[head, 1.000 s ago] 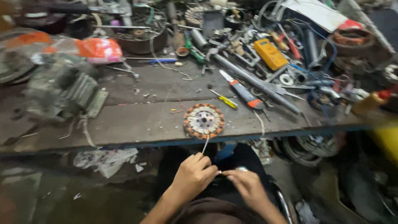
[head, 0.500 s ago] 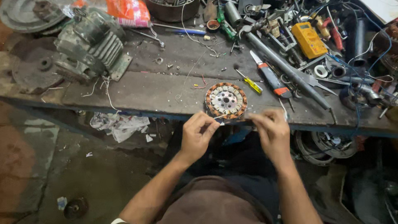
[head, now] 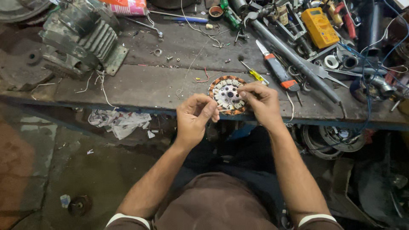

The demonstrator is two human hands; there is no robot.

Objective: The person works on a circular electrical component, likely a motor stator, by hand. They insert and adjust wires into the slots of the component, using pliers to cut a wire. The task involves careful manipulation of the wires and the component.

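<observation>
Bare bench (head: 140, 85) left of coil disc (head: 226, 94): free passage. Right blocked: screwdriver (head: 254, 74), knife (head: 277, 70), pipe (head: 294, 61). Motor (head: 79, 36) far left.

Both forearms are bare below the sleeves. The sleeves are brown with white cuffs. Behind the left hand (head: 194, 119) and right hand (head: 262, 102), dark trousers.

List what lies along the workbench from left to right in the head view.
Grey electric motor → round wound stator → yellow-handled screwdriver → orange-handled tool → yellow multimeter
</observation>
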